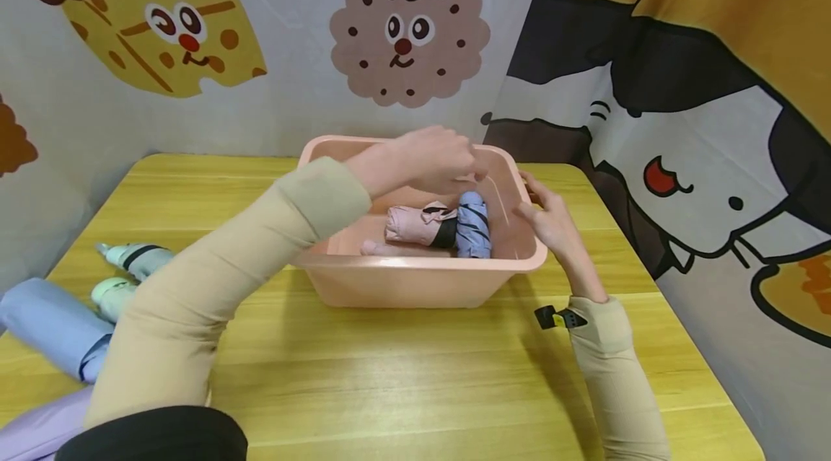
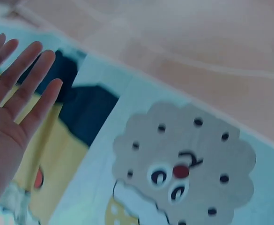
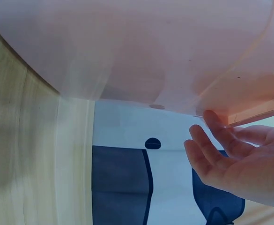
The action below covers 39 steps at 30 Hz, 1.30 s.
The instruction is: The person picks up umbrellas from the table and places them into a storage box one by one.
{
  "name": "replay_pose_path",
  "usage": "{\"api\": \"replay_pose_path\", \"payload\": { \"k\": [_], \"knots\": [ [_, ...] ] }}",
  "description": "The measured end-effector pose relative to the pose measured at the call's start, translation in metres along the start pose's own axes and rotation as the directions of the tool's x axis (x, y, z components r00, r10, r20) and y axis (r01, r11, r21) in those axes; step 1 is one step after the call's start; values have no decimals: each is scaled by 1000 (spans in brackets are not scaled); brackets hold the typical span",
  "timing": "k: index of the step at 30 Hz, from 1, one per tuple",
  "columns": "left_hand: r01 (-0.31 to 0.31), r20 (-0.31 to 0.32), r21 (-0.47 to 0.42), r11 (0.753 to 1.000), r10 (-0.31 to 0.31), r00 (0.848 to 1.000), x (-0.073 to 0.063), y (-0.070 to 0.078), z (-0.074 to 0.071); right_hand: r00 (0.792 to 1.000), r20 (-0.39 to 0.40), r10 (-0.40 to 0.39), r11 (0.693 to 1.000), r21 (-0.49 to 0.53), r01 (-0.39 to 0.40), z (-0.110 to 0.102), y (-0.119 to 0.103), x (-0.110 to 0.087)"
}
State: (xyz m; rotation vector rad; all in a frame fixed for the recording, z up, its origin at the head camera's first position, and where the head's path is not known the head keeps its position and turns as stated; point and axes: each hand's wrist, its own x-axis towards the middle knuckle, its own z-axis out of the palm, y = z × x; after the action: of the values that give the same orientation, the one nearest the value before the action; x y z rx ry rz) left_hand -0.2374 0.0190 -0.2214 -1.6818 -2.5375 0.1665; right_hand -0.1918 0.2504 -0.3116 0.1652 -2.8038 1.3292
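Holding wrinkled, rolled umbrellas [image 1: 472, 226]: a smooth, round-cornered pink tub [image 1: 402, 286].

The head view looks forward and down from above the near side, far enough back to take in the whole bin [image 1: 415, 262], much of the table [image 1: 389, 374] and the cloth [image 1: 286, 115] behind. The left wrist view, close to the bin, faces over its rim; the cookie [image 1: 410, 78], upright in the head view, shows nearly upside down. The right wrist view, rolled sideways, sits close outside the bin, sharing the cow [image 1: 695, 158] with the head view.
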Motion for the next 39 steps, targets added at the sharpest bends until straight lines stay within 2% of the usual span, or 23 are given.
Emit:
{"api": "replay_pose_path", "payload": {
  "k": [4, 7, 10, 14, 16, 19, 22, 25, 27, 29, 32, 35, 39],
  "knots": [
    [60, -50, -23, 998, -61, 997, -22, -4, -22, 1000, 11, 4, 1000, 8, -4, 0, -2, -1],
    [137, -62, -50, 989, -140, 988, -41, -6, -34, 1000, 16, 11, 1000, 15, -11, 0, -2, -1],
    [198, -95, -71, 978, -204, 974, -63, -9, -42, 1000, 17, 15, 1000, 21, -15, 1, -3, -1],
    [268, -122, -56, 962, -273, 954, -92, -14, -46, 1000, 13, 14, 1000, 27, -14, 1, -3, -1],
    [305, -128, -41, 951, -308, 943, -105, -16, -46, 1000, 9, 13, 999, 32, -13, 0, -2, -1],
    [366, -152, -39, 930, -368, 917, -125, -20, -43, 1000, 2, 8, 999, 33, -8, 0, -1, -1],
    [434, -177, -52, 899, -436, 882, -143, -24, -36, 1000, -4, 9, 999, 31, -9, -1, 0, -1],
    [521, -183, -82, 849, -527, 830, -160, -30, -25, 1000, -8, 11, 999, 32, -10, -1, 0, -2],
    [594, -159, -104, 798, -603, 782, -171, -34, -16, 1000, -5, 10, 999, 33, -10, -1, 0, -2],
    [668, -124, -120, 735, -678, 724, -182, -40, -7, 1000, 0, 11, 999, 34, -11, 0, 0, -2],
    [768, -43, -136, 626, -778, 627, -200, -49, 9, 1000, 5, 13, 999, 37, -13, 0, 0, -3],
    [840, 54, -146, 523, -843, 535, -219, -58, 26, 1000, 2, 12, 999, 37, -12, 0, 0, -3],
    [898, 214, -148, 415, -873, 439, -247, -65, 46, 1000, -2, 10, 999, 36, -10, -1, 0, -3]
  ]
}}
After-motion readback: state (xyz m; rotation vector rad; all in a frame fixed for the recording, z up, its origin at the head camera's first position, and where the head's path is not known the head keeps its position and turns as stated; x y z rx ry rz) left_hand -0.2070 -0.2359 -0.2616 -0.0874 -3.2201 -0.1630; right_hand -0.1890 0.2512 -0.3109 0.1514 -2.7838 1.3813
